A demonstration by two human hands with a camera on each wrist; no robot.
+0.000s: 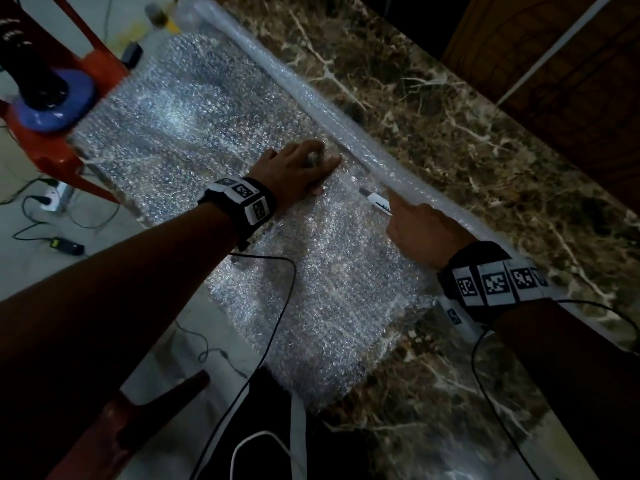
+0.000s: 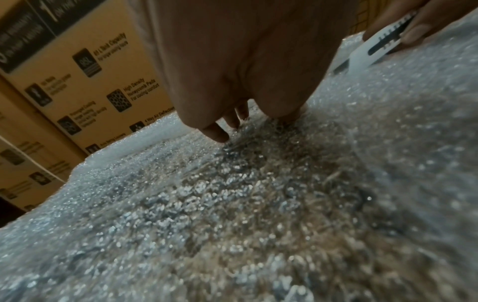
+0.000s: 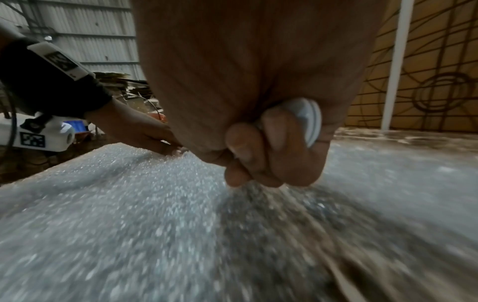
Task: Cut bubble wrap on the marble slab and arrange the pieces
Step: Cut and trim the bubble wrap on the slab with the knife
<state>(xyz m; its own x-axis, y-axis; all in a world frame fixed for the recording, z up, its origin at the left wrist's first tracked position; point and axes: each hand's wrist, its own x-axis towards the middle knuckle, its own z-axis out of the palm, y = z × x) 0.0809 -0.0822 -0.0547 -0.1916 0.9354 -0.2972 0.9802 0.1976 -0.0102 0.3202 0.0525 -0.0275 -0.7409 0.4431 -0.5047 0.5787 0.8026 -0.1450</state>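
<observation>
Marble slab (image 1: pixel 433 109): brown stone with white veining, running diagonally across the head view. Lying directly on it: bubble wrap sheet (image 1: pixel 194 109), spread flat over the slab's left part and overhanging its near edge; bubble wrap roll (image 1: pixel 304 95), lying lengthwise along the sheet's right side.

cutter (image 1: pixel 375 201) blade hidden, bubble wrap (image 3: pixel 129 235) blurred

Bubble wrap sheet (image 1: pixel 194 109) was spread on the marble slab (image 1: pixel 450 109), its roll (image 1: pixel 311 95) laid along the sheet's far edge.
</observation>
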